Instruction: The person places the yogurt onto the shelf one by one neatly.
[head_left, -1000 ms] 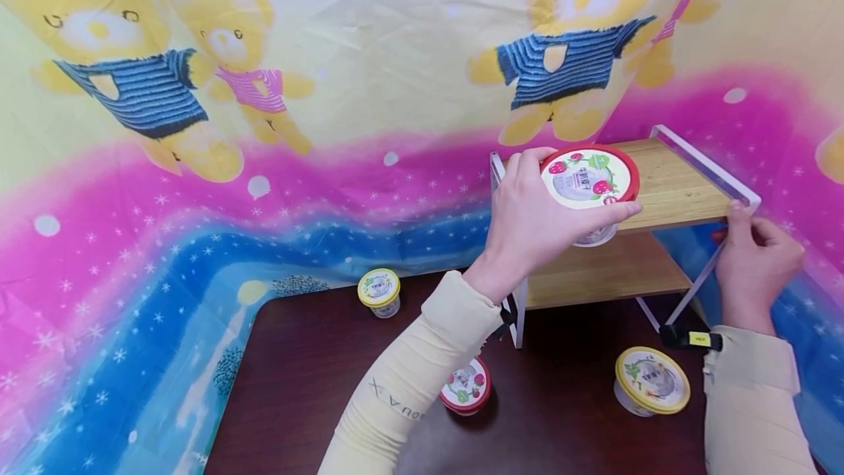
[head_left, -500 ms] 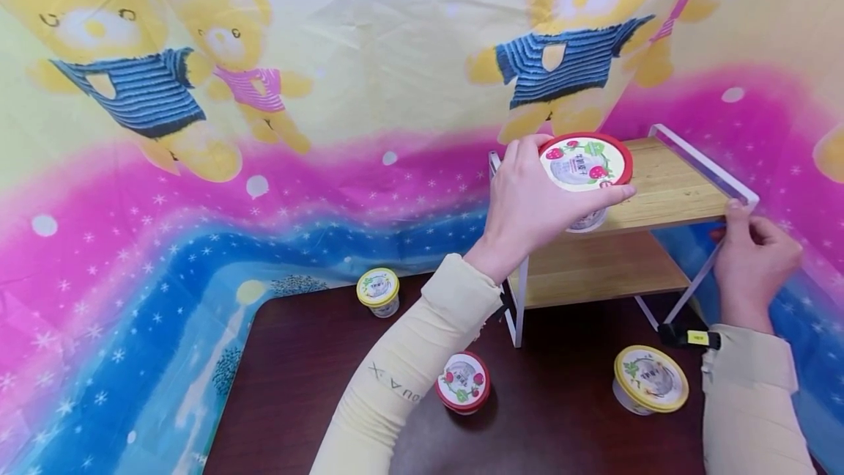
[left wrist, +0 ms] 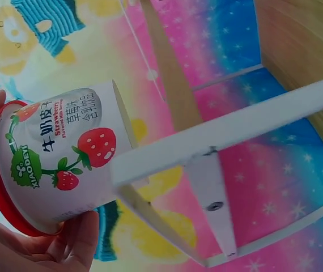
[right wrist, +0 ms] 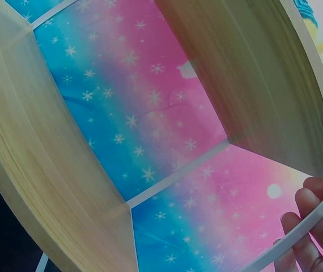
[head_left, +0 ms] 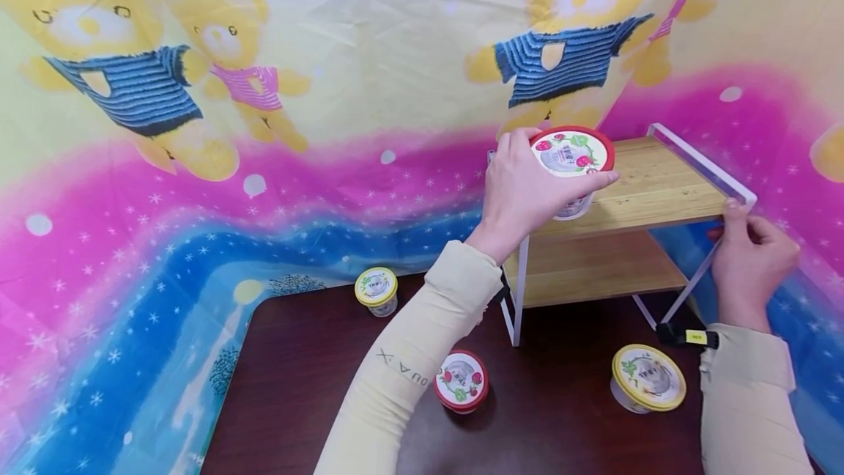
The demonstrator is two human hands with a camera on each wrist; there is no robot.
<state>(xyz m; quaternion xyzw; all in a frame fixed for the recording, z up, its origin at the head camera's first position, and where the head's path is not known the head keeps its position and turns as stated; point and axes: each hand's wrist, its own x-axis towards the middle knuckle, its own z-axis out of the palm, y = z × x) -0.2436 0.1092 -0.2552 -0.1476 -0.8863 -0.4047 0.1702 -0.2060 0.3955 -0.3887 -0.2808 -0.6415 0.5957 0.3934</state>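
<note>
Holding red-lid cup (head_left: 572, 155) at L end of rack (head_left: 633, 207), steadying R end.
Prob. best to carry cup level w/ L hand (head_left: 517, 188), spread wide & curled round its lidded end, moving slowly & watching base so as not to clip white rail (left wrist: 224, 130) at rack's L end; can't tell if directly above rack or slightly off it. Hold R hand (head_left: 754, 261) firm, pinched on rack's R front corner, bracing w/o tipping it. Find cup inside L hand's grip, raised nr rack-top height, well to L of R hand, i.e. btwn the 2 but touching only L.
</note>
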